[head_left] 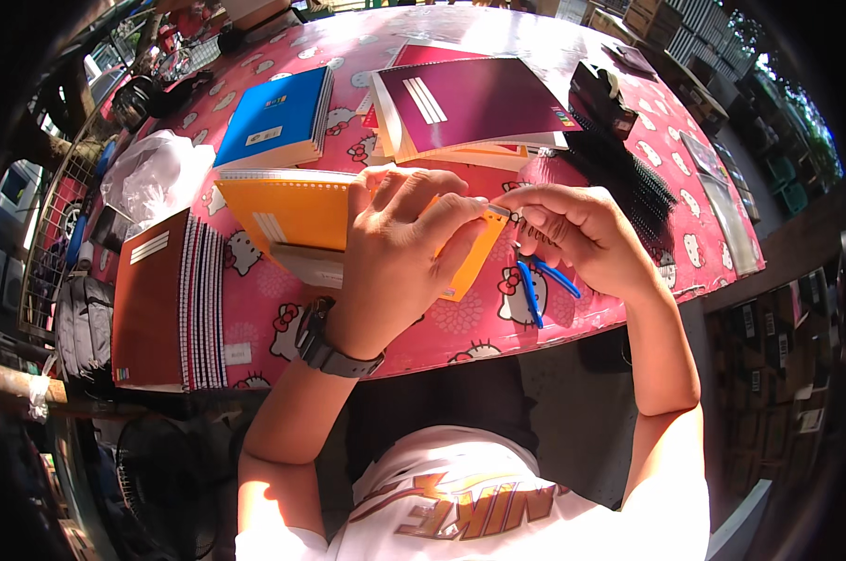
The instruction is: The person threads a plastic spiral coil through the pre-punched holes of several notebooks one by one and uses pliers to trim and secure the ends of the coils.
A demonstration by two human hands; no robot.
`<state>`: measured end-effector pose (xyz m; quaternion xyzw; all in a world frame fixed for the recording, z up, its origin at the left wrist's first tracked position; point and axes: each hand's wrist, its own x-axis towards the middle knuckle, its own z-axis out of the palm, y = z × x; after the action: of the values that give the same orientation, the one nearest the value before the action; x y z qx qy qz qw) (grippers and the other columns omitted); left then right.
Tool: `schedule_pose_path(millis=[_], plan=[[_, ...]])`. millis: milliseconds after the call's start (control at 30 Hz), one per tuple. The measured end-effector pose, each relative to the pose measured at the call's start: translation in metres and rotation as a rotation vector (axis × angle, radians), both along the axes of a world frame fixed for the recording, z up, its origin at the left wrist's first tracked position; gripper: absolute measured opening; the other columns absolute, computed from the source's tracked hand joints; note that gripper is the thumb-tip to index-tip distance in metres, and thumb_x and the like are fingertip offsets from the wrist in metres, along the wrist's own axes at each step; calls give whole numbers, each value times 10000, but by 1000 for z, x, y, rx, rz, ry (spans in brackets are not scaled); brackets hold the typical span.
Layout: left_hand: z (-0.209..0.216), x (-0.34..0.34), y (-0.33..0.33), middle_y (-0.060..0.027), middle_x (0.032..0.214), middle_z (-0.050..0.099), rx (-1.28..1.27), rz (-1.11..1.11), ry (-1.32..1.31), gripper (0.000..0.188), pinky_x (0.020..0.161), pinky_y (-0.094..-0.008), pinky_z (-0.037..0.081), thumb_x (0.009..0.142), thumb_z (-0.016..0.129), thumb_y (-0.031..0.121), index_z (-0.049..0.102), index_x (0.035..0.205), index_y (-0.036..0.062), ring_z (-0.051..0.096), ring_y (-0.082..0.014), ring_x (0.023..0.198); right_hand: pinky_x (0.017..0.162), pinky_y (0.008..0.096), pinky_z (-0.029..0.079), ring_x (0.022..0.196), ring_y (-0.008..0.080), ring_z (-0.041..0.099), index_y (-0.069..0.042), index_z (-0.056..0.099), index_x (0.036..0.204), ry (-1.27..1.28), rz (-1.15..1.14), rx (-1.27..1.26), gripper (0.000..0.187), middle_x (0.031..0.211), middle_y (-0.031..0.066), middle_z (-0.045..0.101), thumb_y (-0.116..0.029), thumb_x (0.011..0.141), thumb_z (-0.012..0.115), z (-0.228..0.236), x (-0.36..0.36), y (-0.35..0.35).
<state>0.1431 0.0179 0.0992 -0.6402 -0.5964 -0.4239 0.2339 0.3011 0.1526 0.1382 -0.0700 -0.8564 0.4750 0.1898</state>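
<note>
A yellow-orange notebook (297,213) with punched holes along its upper edge stands tilted on the table in front of me. My left hand (400,243) is closed round it near its right end, fingers over the holed edge. At that corner, thumb and forefinger of my right hand (587,229) pinch a dark spiral binding coil (537,236), part of which shows below the fingers. How far the coil runs through the holes is hidden by my hands. Blue-handled pliers (538,288) lie on the table just under my right hand.
A pink patterned cloth covers the table (460,323). Brown spiral notebooks (157,299) are stacked at left, blue ones (273,117) behind, purple ones (479,103) at the far middle. Loose black coils (624,173) lie at right, near a black box (602,101). A plastic bag (157,178) sits far left.
</note>
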Motion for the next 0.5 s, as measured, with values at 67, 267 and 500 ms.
schedule_pose_path(millis=[67,267,500], plan=[[0,0,-2,-19,911,628,-9,-8,-3,202,815,-368,364,716,731,143,628,889,130,583,-208,822,627,257,478,697,156,600,-6,573,1048,-68,-9,-88,224,777,89,596,-24,828,614,5,-3,-2],[9,0,-12,-14,852,598,-94,16,-41,239,813,-388,352,695,744,176,614,890,129,569,-215,841,576,233,435,619,91,517,1,563,880,41,-137,358,118,723,40,549,-57,824,650,3,4,-8],[13,2,-16,-14,837,592,-114,-10,-58,234,801,-391,344,694,738,167,624,897,137,560,-213,797,625,324,479,722,253,611,19,548,880,28,-86,369,110,780,137,588,-81,858,589,9,5,-23]])
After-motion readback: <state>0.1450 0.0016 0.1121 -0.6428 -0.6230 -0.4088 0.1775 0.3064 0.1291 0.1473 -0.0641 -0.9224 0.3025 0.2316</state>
